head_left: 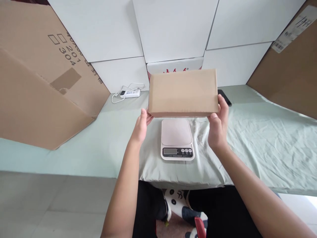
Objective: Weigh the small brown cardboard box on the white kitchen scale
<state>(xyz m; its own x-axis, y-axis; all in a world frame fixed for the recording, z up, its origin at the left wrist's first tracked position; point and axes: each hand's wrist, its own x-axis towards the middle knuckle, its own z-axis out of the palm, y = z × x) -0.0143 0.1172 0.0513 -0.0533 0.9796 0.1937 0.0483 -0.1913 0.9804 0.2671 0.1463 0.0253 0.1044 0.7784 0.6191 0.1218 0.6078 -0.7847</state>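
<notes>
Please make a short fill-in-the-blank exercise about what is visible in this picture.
1. Both hands hold a closed brown ____ box by its ends.
2. Directly under the box, a kitchen ____ lies on the green sheet.
3. The left hand grips the box's ____ end.
4. The white power strip lies to the ____ of the box.

Missing words: cardboard; scale; left; left
</notes>
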